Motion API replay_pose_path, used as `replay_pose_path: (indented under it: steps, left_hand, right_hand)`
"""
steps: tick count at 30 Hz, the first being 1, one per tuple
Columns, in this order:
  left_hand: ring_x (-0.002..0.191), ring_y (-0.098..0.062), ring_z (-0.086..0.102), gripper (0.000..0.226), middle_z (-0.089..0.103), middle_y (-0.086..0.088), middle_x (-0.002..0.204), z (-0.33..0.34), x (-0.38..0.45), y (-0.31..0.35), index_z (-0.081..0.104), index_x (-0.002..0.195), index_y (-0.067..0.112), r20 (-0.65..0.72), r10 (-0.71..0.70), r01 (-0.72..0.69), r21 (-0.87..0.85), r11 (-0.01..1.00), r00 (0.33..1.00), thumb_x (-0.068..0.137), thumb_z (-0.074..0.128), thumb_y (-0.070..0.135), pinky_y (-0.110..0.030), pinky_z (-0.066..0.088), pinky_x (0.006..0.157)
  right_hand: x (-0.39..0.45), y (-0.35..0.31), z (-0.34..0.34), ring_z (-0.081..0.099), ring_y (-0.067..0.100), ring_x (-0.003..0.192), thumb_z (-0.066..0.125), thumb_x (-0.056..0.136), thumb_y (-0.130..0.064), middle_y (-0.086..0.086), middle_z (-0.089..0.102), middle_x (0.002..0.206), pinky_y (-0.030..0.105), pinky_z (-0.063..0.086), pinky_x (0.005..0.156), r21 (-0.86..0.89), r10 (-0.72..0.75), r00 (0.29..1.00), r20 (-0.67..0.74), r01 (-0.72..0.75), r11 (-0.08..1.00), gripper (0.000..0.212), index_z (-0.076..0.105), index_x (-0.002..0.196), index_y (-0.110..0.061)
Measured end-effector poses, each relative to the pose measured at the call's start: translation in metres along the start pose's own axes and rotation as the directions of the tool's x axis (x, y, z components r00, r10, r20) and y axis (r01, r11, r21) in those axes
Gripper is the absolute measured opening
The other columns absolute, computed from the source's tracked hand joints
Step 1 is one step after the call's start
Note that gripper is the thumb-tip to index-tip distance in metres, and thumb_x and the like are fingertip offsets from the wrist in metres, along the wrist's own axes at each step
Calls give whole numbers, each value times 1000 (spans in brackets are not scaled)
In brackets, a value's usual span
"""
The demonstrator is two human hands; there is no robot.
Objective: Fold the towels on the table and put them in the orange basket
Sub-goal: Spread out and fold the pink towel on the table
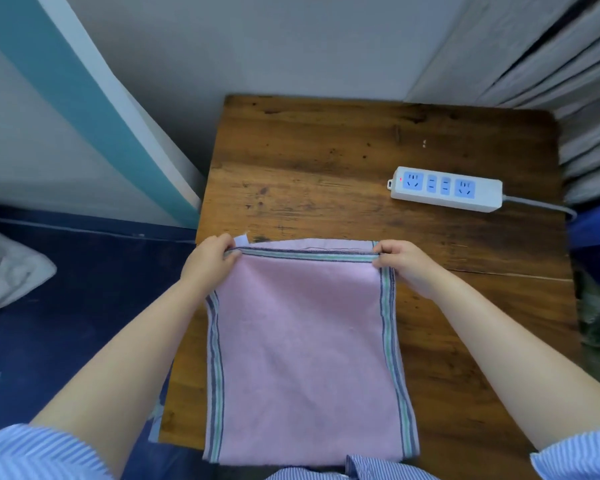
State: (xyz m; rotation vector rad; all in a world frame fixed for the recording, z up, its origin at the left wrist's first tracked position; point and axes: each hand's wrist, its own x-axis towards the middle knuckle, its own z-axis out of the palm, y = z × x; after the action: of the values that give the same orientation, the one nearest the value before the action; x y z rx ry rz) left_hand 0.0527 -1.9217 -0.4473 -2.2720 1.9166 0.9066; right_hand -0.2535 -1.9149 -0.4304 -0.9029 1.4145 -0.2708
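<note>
Head view, looking down at a dark wooden desk (pixel 326 161) with visible grain and marks. A pink towel (pixel 302 341) lies flat on the near half of the desk, reaching from about the middle of the desktop down to the near edge, where its lower end hangs slightly over. Stripes of dark blue, white and green run along its left and right sides and across its far edge.

The left hand (pixel 212 259) pinches the towel's far left corner, fingers closed on the striped hem; a small white label sticks up just beside the fingertips. The right hand (pixel 400 263) pinches the far right corner the same way, fingers curled shut around the hem. Both bare forearms stretch forward from blue-and-white striped sleeves (pixel 32 452) at the bottom corners.

A white power strip (pixel 445 188) with blue sockets rests near the desk's right edge, well apart from the towel, its grey cord trailing off to the right. The orange basket is not in view.
</note>
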Motion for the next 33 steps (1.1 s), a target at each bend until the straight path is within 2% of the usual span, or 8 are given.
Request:
replay_pose_path:
  steps: [5, 11, 16, 18, 22, 26, 29, 33]
  left_hand:
    - [90, -28, 50, 13, 59, -18, 106, 11, 21, 8, 56, 92, 7, 183, -82, 92, -47, 995, 980, 91, 51, 20, -25, 33, 70]
    - [79, -23, 47, 15, 53, -9, 88, 18, 22, 13, 42, 83, 13, 310, -24, 25, 2, 1000, 950, 94, 42, 23, -29, 35, 67]
    - [78, -20, 45, 13, 49, -7, 87, 13, 24, -2, 39, 88, 12, 310, -55, 57, 4, 998, 949, 96, 39, 21, -28, 33, 64]
    - [78, -20, 48, 11, 51, -6, 87, 9, 30, -6, 43, 87, 13, 310, -50, 33, 59, 998, 949, 94, 42, 20, -28, 36, 64]
    - [77, -20, 51, 9, 57, -5, 87, 0, 37, -12, 52, 83, 16, 341, -17, -32, 138, 990, 940, 90, 51, 22, -24, 36, 55]
    - [94, -21, 51, 17, 56, -6, 106, -3, 41, -22, 64, 97, 13, 307, 60, -159, 309, 938, 950, 89, 53, 23, -30, 45, 72]
    - [112, -24, 43, 27, 48, -4, 117, -1, 41, -30, 63, 110, 12, 263, 77, -159, 307, 938, 962, 89, 54, 25, -33, 42, 86]
    - [83, -17, 52, 16, 57, 0, 92, 2, 40, -34, 63, 99, 14, 310, 56, -100, 130, 986, 949, 90, 53, 23, -24, 39, 61]
  right_hand:
    - [4, 2, 8, 41, 14, 55, 50, 83, 0, 5, 46, 63, 25, 30, 52, -178, 14, 997, -70, -26, 984, 21, 52, 65, -12]
    - [7, 1, -5, 50, 14, 64, 52, 86, -8, 4, 56, 72, 25, 37, 57, -218, 25, 989, -143, -56, 974, 20, 56, 68, -18]
    - [22, -1, 2, 49, 13, 67, 53, 87, -12, -2, 53, 71, 24, 36, 54, -384, -21, 989, -148, -38, 923, 15, 56, 75, -19]
    - [32, -2, 6, 52, 16, 75, 51, 88, -13, 0, 56, 80, 25, 39, 57, -481, -60, 975, -214, -52, 875, 8, 59, 87, -17]
    - [45, -1, 6, 53, 23, 99, 53, 88, -14, 9, 60, 108, 28, 43, 75, -683, -161, 928, -335, -121, 720, 22, 63, 107, -8]
    - [51, 1, 6, 44, 24, 114, 57, 87, -15, 9, 53, 121, 31, 43, 89, -753, -201, 910, -362, -158, 639, 23, 65, 107, -7]
    - [54, 1, 4, 49, 25, 108, 57, 86, -13, 11, 51, 120, 28, 42, 82, -763, -157, 937, -313, -150, 629, 22, 66, 104, -6]
    - [57, -6, -2, 53, 20, 93, 62, 82, -15, 11, 57, 111, 22, 40, 68, -734, -69, 968, -242, -136, 666, 17, 68, 96, -6]
